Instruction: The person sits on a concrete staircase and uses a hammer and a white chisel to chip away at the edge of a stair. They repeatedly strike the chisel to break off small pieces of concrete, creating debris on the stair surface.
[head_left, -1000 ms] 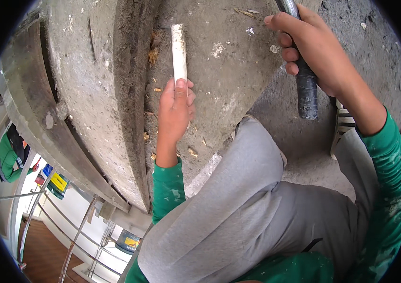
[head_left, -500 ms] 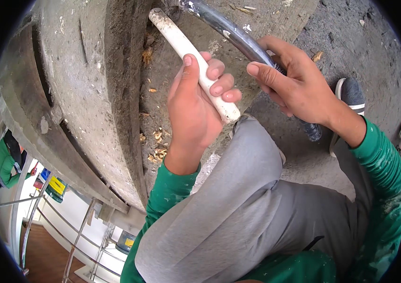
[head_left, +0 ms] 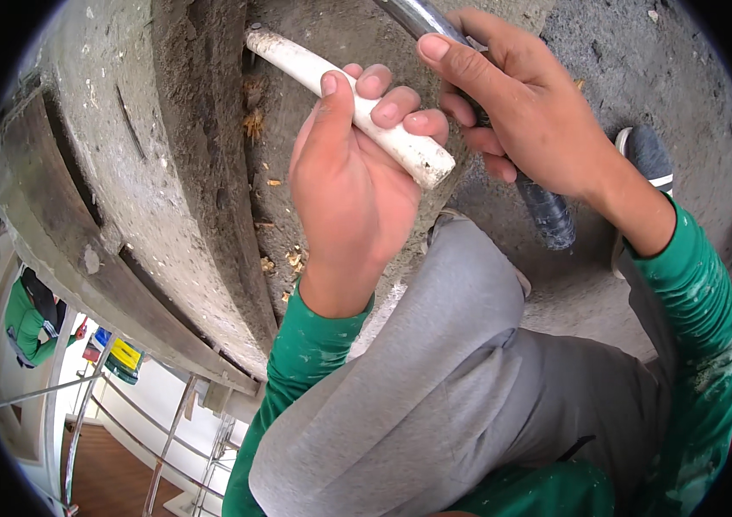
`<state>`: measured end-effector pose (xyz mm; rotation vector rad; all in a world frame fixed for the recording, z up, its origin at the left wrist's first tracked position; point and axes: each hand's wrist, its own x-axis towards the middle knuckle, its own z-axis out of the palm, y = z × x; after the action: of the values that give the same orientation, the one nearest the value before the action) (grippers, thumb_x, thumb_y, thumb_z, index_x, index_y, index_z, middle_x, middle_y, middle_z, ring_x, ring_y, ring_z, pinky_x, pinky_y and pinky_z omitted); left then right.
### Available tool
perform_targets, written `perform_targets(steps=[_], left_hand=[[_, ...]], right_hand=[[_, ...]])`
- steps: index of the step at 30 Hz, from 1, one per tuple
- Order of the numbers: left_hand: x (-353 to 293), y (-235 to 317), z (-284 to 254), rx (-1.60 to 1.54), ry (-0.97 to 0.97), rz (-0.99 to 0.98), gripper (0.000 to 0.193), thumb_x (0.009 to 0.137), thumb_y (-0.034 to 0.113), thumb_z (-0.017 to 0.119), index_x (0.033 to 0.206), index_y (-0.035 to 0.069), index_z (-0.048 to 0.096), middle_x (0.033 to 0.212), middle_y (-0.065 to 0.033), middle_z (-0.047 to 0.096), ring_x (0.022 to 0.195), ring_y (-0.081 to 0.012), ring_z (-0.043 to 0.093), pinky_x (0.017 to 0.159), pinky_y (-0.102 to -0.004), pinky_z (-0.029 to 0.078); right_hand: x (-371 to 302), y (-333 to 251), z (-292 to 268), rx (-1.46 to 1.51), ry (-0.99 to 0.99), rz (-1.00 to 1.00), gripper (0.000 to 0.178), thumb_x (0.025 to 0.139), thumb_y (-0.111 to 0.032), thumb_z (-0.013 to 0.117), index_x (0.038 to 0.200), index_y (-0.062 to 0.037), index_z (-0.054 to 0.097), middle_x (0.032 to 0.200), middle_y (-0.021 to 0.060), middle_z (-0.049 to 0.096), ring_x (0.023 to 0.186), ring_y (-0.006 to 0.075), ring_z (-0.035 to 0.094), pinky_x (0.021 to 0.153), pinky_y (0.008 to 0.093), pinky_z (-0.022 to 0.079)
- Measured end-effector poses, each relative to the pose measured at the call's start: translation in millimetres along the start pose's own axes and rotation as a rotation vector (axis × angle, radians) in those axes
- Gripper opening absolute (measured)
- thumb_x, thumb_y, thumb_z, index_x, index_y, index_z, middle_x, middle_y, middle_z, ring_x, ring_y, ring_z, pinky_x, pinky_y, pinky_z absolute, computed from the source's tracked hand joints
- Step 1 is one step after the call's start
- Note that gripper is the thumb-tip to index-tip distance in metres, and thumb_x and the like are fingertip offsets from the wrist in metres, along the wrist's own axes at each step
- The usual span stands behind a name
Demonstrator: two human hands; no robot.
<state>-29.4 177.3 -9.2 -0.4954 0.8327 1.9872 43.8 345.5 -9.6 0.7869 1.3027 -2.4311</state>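
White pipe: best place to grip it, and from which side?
Grip the white pipe at mid-length from below, as the left hand does: its far end meets the concrete ledge, and the right hand with the metal tool crowds the right.

We see the pipe (head_left: 357, 103) running diagonally, its far end up-left against the concrete ledge (head_left: 185, 172). L hand (head_left: 349, 181) wraps its middle; R hand (head_left: 525, 121) sits just right, on a metal tool (head_left: 547, 211). Our knee (head_left: 435, 345) lies below both; shoe (head_left: 646, 155) farther right.
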Motion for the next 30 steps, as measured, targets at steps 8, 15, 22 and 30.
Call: perform_targets(steps=[8, 15, 22, 30], left_hand=[[11.9, -1.0, 4.9, -0.010, -0.125, -0.039, 0.020, 0.113, 0.024, 0.049, 0.112, 0.005, 0.046, 0.097, -0.0032, 0.049, 0.097, -0.0193, 0.050, 0.096, -0.0374, 0.044], [11.7, 0.9, 9.1, -0.002, -0.078, -0.054, 0.018, 0.114, 0.023, 0.046, 0.112, 0.005, 0.045, 0.101, -0.0052, 0.049, 0.098, -0.0193, 0.050, 0.098, -0.0393, 0.044], [15.6, -1.8, 5.2, -0.074, -0.051, -0.034, 0.016, 0.114, 0.021, 0.046, 0.111, 0.005, 0.045, 0.102, -0.0058, 0.048, 0.097, -0.0185, 0.050, 0.097, -0.0398, 0.045], [12.9, 1.9, -0.7, -0.080, -0.104, -0.062, 0.019, 0.114, 0.022, 0.046, 0.111, 0.004, 0.046, 0.102, -0.0074, 0.050, 0.098, -0.0203, 0.051, 0.098, -0.0402, 0.045]], right_hand=[[3.7, -12.6, -9.8, -0.068, 0.010, 0.060, 0.029, 0.114, -0.029, 0.048, 0.098, -0.0045, 0.054, 0.070, 0.0005, 0.058, 0.047, 0.0083, 0.052, 0.039, 0.0249, 0.042], [28.9, -18.4, -36.2, -0.194, -0.175, 0.239, 0.031, 0.114, -0.032, 0.045, 0.098, -0.0078, 0.053, 0.070, -0.0019, 0.052, 0.048, 0.0082, 0.047, 0.039, 0.0252, 0.039], [26.6, -15.5, -32.1, 0.113, -0.128, 0.146, 0.035, 0.114, -0.034, 0.042, 0.094, -0.0086, 0.054, 0.066, -0.0022, 0.049, 0.047, 0.0087, 0.045, 0.040, 0.0255, 0.039], [27.4, -11.5, -23.6, -0.031, -0.065, 0.189, 0.044, 0.114, -0.040, 0.044, 0.083, -0.0103, 0.053, 0.063, -0.0024, 0.050, 0.042, 0.0086, 0.042, 0.038, 0.0265, 0.039]])
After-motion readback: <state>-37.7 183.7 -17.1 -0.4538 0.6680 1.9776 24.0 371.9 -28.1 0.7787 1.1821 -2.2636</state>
